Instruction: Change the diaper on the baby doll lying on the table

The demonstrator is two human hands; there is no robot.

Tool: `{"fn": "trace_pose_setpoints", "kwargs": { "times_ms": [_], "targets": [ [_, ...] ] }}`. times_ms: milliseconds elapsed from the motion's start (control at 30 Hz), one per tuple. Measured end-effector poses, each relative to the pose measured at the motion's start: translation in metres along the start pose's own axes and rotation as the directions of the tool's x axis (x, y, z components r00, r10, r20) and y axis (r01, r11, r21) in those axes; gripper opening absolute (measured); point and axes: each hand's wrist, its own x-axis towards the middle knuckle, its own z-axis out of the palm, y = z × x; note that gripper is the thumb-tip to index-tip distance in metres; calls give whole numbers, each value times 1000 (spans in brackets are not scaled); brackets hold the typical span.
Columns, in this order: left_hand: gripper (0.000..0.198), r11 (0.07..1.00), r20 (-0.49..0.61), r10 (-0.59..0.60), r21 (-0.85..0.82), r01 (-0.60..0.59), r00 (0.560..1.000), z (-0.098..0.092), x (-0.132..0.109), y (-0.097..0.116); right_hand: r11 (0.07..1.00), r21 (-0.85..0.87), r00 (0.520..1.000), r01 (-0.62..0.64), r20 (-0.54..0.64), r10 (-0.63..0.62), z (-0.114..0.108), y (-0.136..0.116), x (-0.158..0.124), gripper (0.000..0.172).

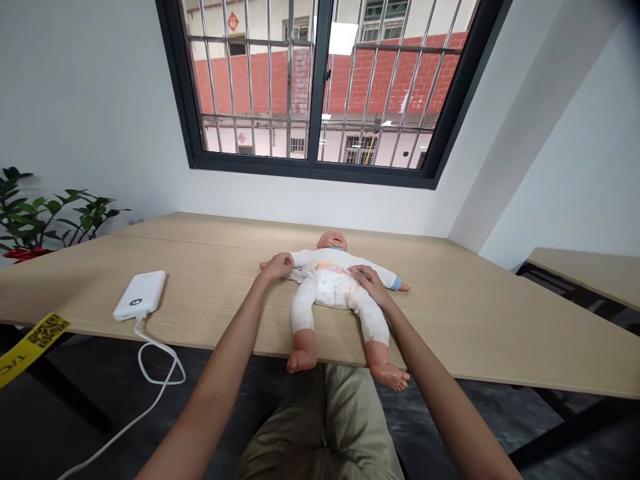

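A baby doll (327, 288) in a white suit lies on its back on the wooden table (465, 320), head toward the window, bare feet hanging over the near edge. My left hand (277, 266) rests on the doll's arm at the left, fingers curled over it. My right hand (366, 279) lies on the doll's belly and hip, near the diaper area, fingers spread flat. Both forearms reach forward from below.
A white power bank (140, 295) lies on the table at left, its white cable (155, 373) dropping over the edge. A green plant (45, 217) stands at far left. A barred window (320, 87) faces me. A second table (590, 270) stands at right.
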Motion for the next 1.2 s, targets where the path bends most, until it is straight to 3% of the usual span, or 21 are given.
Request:
{"fn": "trace_pose_setpoints", "kwargs": {
  "times_ms": [133,267,467,633,767,1033,1200],
  "targets": [
    [23,992,161,91,-105,-74,983,-1,-1,8,1000,-8,1000,2,11,-2,-1,2,0,35],
    [35,992,275,99,-101,-74,956,0,-5,5,1000,-18,1000,20,10,-20,-1,3,0,36],
    [32,999,157,43,4,-44,987,-4,-10,1,1000,-10,1000,10,9,-10,0,2,0,38],
    [31,998,53,68,9,-69,996,-10,-9,5,1000,-7,1000,2,2,-2,0,4,0,39],
    [37,996,141,89,-30,-85,986,-11,-10,6,999,-24,1000,21,10,-21,-1,6,0,38],
    [21,987,348,148,-116,-114,926,6,-3,-8,1000,-22,1000,18,8,-18,-1,2,0,34],
    [48,983,385,160,-150,-109,909,13,5,-21,999,-37,1000,20,6,-20,-1,0,0,34]
  ]
}}
